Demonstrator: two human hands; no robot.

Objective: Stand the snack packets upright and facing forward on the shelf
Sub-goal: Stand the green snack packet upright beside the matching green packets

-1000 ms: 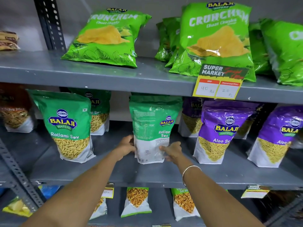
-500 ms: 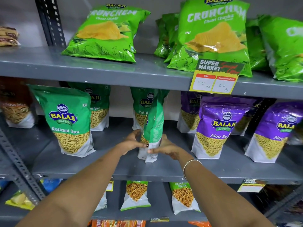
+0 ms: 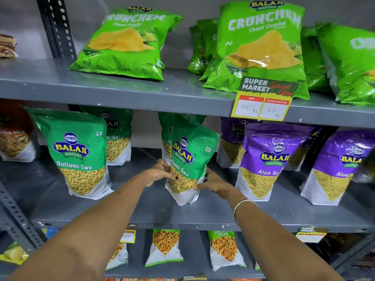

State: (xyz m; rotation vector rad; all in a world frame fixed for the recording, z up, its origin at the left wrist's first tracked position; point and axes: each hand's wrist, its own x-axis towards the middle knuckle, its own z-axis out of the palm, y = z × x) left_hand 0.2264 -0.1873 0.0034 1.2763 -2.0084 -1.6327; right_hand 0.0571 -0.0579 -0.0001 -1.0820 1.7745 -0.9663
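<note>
A green Ratlami Sev packet [image 3: 189, 159] stands on the middle shelf [image 3: 203, 213], its front turned mostly toward me and tilted a little to the right. My left hand [image 3: 157, 173] grips its lower left side. On the lower right edge rests my right hand [image 3: 215, 184], wrist bangle showing. Another green packet [image 3: 167, 130] stands right behind it, mostly hidden. To the left a Ratlami Sev packet [image 3: 78, 153] stands upright and faces forward.
Purple Aloo Sev packets [image 3: 269, 161] stand to the right on the same shelf. Light green Crunchem bags [image 3: 261, 45] lean on the top shelf, with a price tag [image 3: 263, 100] on its edge. Smaller packets [image 3: 165, 248] stand on the shelf below.
The packet showed its back, then its edge, and now shows its front; both hands have rotated it on the shelf. The camera view has shifted slightly.
</note>
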